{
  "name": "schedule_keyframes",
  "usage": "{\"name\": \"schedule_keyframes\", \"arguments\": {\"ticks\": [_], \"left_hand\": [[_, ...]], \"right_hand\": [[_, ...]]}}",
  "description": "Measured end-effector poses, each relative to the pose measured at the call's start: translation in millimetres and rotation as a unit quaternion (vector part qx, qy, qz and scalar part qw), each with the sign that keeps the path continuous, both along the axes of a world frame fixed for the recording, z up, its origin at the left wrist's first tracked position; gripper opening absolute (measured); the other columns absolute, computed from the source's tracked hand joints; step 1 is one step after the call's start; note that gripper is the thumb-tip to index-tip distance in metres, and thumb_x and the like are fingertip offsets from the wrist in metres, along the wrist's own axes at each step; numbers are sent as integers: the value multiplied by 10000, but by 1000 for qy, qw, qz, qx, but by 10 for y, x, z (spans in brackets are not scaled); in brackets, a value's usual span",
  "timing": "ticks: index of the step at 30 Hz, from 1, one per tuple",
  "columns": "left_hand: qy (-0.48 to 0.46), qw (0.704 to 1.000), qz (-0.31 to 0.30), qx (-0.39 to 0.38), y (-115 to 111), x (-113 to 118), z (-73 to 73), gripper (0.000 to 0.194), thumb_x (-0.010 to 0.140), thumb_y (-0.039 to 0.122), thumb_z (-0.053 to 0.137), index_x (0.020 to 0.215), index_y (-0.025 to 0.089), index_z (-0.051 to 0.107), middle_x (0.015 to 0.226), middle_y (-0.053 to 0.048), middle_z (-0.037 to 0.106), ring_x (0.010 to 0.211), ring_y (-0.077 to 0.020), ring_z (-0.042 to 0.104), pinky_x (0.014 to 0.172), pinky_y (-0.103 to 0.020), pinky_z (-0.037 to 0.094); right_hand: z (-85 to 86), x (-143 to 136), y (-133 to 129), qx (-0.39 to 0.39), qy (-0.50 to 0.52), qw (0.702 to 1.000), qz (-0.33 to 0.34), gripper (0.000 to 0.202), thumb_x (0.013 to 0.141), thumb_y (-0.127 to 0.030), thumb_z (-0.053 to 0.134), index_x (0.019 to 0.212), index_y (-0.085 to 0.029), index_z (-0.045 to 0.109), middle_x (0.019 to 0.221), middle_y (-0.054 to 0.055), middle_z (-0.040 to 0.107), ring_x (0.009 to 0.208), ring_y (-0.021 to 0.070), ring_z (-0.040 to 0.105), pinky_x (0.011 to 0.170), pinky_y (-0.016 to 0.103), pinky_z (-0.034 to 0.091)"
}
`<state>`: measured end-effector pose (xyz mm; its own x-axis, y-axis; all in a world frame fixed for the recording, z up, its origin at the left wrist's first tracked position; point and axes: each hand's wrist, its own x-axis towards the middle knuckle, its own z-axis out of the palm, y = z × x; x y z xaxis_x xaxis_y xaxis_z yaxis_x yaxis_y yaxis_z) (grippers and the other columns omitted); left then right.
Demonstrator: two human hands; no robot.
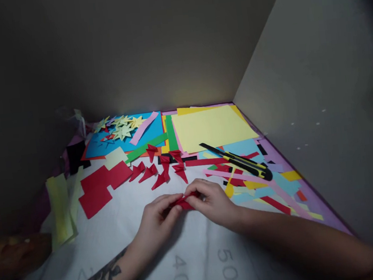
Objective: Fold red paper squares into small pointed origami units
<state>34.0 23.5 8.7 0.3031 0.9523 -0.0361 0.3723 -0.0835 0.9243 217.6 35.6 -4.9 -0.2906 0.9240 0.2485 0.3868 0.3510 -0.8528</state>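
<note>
Between my two hands, low over the white sheet, is a small piece of folded red paper [186, 204]. My left hand [163, 214] pinches its left end between thumb and fingers. On the other end my right hand [210, 200] grips it, thumb and index finger near the middle. My fingers cover much of the paper, so its full shape is hidden. Just beyond them lie several folded red paper pieces [165, 162] with pointed ends. To their left sit flat red paper squares [94, 188], partly overlapping, with a pale yellow square [116, 158] beside them.
A black and yellow utility knife [243, 162] rests on coloured paper scraps [262, 189] at right. Folded paper stars [123, 131] lie on blue sheets [154, 132] at the back left. Pale yellow sheets [212, 128] are stacked back right. Yellow strips [59, 208] lie left. Walls stand behind and right.
</note>
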Motion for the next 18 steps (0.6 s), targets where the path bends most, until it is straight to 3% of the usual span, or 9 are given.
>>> {"name": "schedule_keyframes", "arguments": {"ticks": [4,8,12,18], "left_hand": [[44,999,-21,-23,-19,24,37,188,832,296,545,865,182,691,802,-29,691,715,-143,599,663,-236,459],[12,997,30,-75,-6,20,6,225,842,352,526,768,157,609,653,-1,614,592,-114,517,537,-205,386],[-43,990,63,-121,12,10,-35,260,844,392,525,735,156,538,602,13,572,560,-101,493,512,-194,353],[-101,975,52,-189,22,24,-3,232,815,374,557,798,142,562,587,-1,596,515,-94,501,476,-182,334]], "right_hand": [[28,-42,-1,-46,-3,999,3,107,758,-186,623,697,-193,535,689,-30,540,636,105,499,567,216,378],[19,-67,12,-110,27,994,-12,130,729,-219,649,717,-194,522,698,-34,537,645,107,495,577,215,390],[-12,-66,30,-182,117,976,-34,65,746,-195,593,802,-199,559,704,-34,562,630,103,533,579,216,421],[-8,-20,56,-222,240,944,28,43,750,-184,551,749,-186,594,687,-25,556,577,85,549,543,207,445]]}}
